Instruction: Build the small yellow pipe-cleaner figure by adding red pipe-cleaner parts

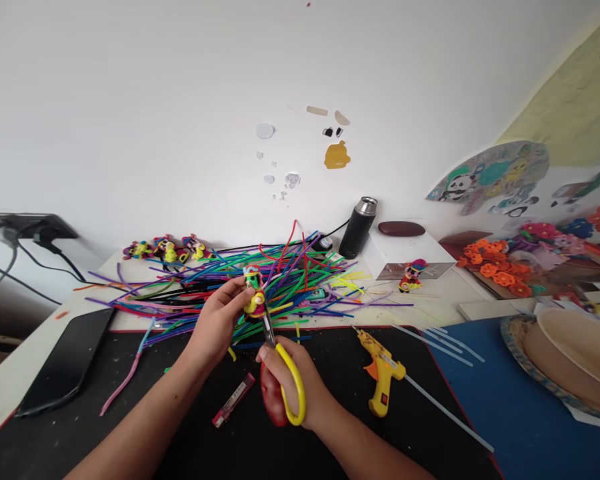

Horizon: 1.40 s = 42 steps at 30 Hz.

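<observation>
Pinched between the thumb and fingers of my left hand (218, 321) is a small pipe-cleaner figure (255, 305) with a green face, a red and blue top and a yellow middle. My right hand (295, 377) is closed around scissors (293, 387) with yellow and red handles. The scissor blades point up and touch or nearly touch the figure's right side; whether anything lies between them is too small to tell. Behind both hands spreads a pile of colourful pipe cleaners (290, 267).
A yellow glue gun (384, 373) lies right on the black mat (190, 440), near a small red box (233, 400). A phone (67, 360) is at left. Behind stand a black bottle (359, 228), a white box (410, 250) and similar figures (169, 252). A round basket (525, 360) sits right.
</observation>
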Motion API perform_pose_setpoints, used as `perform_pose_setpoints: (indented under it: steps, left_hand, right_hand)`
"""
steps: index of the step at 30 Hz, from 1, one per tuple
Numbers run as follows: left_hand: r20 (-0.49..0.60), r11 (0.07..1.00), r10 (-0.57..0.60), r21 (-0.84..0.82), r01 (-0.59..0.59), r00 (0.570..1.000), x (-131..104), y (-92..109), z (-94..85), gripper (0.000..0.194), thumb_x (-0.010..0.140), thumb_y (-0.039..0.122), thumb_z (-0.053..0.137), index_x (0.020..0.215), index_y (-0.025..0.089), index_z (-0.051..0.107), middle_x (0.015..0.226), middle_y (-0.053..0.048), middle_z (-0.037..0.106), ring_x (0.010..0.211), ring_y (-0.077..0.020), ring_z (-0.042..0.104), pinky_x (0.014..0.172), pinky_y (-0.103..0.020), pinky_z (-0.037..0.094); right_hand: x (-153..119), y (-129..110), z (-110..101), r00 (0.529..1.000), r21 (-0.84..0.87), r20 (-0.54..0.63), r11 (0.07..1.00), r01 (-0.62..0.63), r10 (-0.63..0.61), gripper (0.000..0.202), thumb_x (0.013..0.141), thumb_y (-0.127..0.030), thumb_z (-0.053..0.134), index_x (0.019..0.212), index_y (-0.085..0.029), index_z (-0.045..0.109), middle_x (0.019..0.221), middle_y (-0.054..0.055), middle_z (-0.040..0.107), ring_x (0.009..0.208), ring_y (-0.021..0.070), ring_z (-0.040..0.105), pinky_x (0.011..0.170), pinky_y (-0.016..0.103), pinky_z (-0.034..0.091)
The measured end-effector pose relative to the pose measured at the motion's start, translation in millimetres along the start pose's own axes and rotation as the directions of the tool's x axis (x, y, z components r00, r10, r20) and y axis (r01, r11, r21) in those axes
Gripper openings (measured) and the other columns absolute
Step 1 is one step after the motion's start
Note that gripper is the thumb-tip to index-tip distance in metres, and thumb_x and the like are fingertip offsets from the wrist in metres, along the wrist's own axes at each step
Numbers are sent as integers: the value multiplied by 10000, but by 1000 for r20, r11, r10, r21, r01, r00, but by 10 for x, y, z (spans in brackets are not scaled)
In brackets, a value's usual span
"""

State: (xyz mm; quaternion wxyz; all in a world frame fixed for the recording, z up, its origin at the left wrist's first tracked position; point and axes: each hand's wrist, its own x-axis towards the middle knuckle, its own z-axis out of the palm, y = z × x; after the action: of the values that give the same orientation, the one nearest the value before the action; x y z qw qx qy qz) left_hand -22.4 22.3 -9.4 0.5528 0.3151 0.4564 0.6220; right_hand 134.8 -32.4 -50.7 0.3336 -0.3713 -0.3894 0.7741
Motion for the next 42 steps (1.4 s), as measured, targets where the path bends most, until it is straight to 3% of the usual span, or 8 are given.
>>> perform_pose_setpoints:
  steps: [8,14,19,22,25,31,37,42]
  left_hand:
    - [-24,992,-46,-120,43,999,22,94,-19,258,696,253,909,891,168,763,814,-37,757,678,-159,660,622,-238,525]
    - [-101,970,-44,-243,19,994,91,351,-109,95,765,220,755,830,153,766,837,-67,775,684,-158,688,635,-244,573]
    - [-123,961,-18,-276,-17,992,65,521,-157,55,750,208,735,784,166,745,860,-72,782,717,-166,704,675,-250,599]
    - [-96,970,-21,-243,-3,995,53,512,-149,58,756,211,744,794,168,750,848,-77,777,710,-167,696,654,-240,592]
    - [-95,975,-49,-219,28,994,59,455,-122,77,774,205,731,827,160,766,844,-78,775,696,-161,684,611,-232,574]
    - [-127,977,-83,-204,56,988,84,343,-84,64,783,183,711,808,153,762,848,-81,777,706,-165,690,609,-242,571]
    - [-81,973,-93,-217,74,992,106,245,-96,128,735,160,751,857,137,781,841,-65,764,680,-143,673,603,-228,558]
    - [-82,985,-73,-164,59,994,102,182,-86,79,751,212,771,794,146,770,822,-67,753,643,-139,652,613,-242,560]
  right_hand:
    - [-23,-127,-63,999,-79,-4,996,47,-48,622,787,-800,688,890,-205,540,471,-127,455,262,59,357,298,174,287]
    - [-152,-223,-92,994,-383,106,923,16,27,537,893,-749,626,970,-218,599,526,-94,511,325,89,422,353,197,308]
    - [-285,-91,41,963,-830,255,491,263,-83,361,791,-554,840,986,-258,774,780,20,771,647,198,684,550,248,404]
    - [-309,11,98,921,-893,389,232,385,-28,512,779,-512,836,1216,-258,754,944,83,823,806,291,761,661,300,483]
    - [-325,8,101,888,-885,459,98,454,35,544,819,-396,769,1331,-227,699,1086,131,819,920,329,777,759,346,527]
    - [-380,-149,48,865,-864,501,74,499,13,397,882,-399,711,1249,-250,727,994,80,828,855,286,779,710,320,516]
    - [-321,9,81,798,-793,601,-92,602,40,392,914,-489,720,1139,-170,739,993,118,800,839,300,764,670,347,541]
    - [-349,-40,56,807,-807,588,-27,590,47,422,900,-473,752,1195,-172,729,1030,120,804,893,302,765,735,345,561]
